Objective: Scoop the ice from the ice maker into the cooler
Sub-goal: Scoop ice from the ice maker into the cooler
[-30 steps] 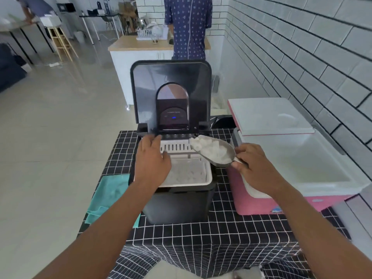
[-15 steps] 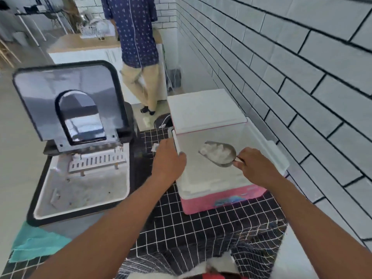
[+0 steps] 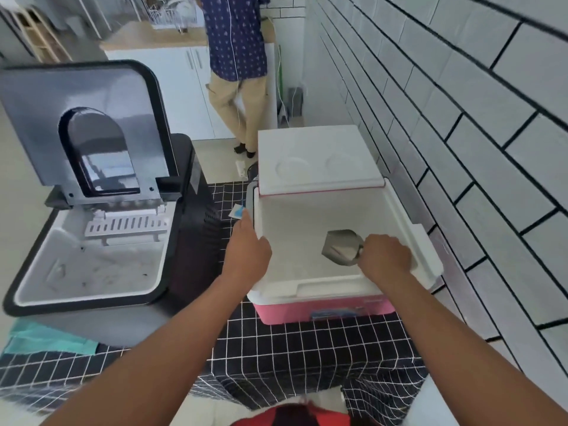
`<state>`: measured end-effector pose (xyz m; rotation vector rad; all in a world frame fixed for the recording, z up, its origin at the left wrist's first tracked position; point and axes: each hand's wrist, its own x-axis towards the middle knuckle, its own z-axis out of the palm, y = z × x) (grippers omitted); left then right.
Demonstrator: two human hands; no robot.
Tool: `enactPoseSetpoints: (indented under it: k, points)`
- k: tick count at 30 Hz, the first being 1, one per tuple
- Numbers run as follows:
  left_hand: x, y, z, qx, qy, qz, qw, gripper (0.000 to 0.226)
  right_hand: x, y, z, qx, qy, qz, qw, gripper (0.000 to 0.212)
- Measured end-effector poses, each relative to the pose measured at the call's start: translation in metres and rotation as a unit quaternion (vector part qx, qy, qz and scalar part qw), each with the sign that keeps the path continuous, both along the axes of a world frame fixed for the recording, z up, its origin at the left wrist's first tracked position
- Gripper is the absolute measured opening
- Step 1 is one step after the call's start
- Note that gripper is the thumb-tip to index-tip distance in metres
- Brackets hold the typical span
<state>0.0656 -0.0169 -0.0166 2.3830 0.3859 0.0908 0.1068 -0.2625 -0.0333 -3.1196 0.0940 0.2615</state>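
right hand grips scoop, tipped inside cooler | left hand flat on cooler's left rim, fingers straight | ice maker just left of cooler, lid up | risk: ice clinging to scoop drops onto counter on swing back

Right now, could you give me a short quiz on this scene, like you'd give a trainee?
1. True or false: the ice maker has its lid shut.
2. Which hand holds the scoop? A) left B) right C) neither
3. Fill in: the left hand rests on the rim of the ______.

Key:
1. False. The lid stands open.
2. B. The right hand grips the handle, with the scoop tipped over the inside of the cooler.
3. Cooler. The fingers lie along its left edge.
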Motion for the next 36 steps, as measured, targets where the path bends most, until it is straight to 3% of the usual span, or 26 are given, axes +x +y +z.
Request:
enactPoseSetpoints:
  k: [8,14,16,19,22,26,29,32,34,36]
  points:
    - [0.001,0.003,-0.006,0.005,0.001,0.013,1.0,0.057,0.003,-0.002,-0.006,-0.008,-0.078,0.028,0.997,0.008]
    - [0.006,-0.001,0.003,-0.006,0.063,0.001,0.998,0.073,-0.004,-0.005,0.0,0.086,-0.146,0.055,0.984,0.015]
    - [0.008,0.006,0.011,0.007,0.088,-0.023,0.996,0.068,-0.006,-0.003,0.008,0.104,-0.148,0.057,0.982,0.015]
    - [0.001,0.026,0.032,0.026,0.013,-0.079,0.996,0.027,-0.011,0.011,0.034,0.161,-0.169,0.063,0.97,0.012]
    - [-0.015,0.058,0.056,0.005,-0.078,-0.107,0.991,0.036,-0.019,0.041,0.067,0.208,-0.185,0.081,0.957,0.007]
    - [-0.037,0.128,0.07,0.054,-0.118,-0.09,0.987,0.048,-0.033,0.099,0.105,0.233,-0.185,0.136,0.945,0.014]
    - [-0.059,0.191,0.069,0.094,-0.126,-0.046,0.986,0.042,-0.045,0.149,0.126,0.218,-0.169,0.2,0.94,0.023]
    - [-0.08,0.253,0.063,0.154,-0.12,0.025,0.98,0.04,-0.055,0.198,0.145,0.178,-0.168,0.265,0.933,0.014]
    - [-0.093,0.291,0.056,0.175,-0.085,0.088,0.977,0.041,-0.059,0.229,0.156,0.11,-0.178,0.311,0.927,0.012]
    - [-0.103,0.317,0.051,0.14,-0.021,0.119,0.983,0.04,-0.063,0.26,0.165,0.01,-0.172,0.345,0.922,0.014]
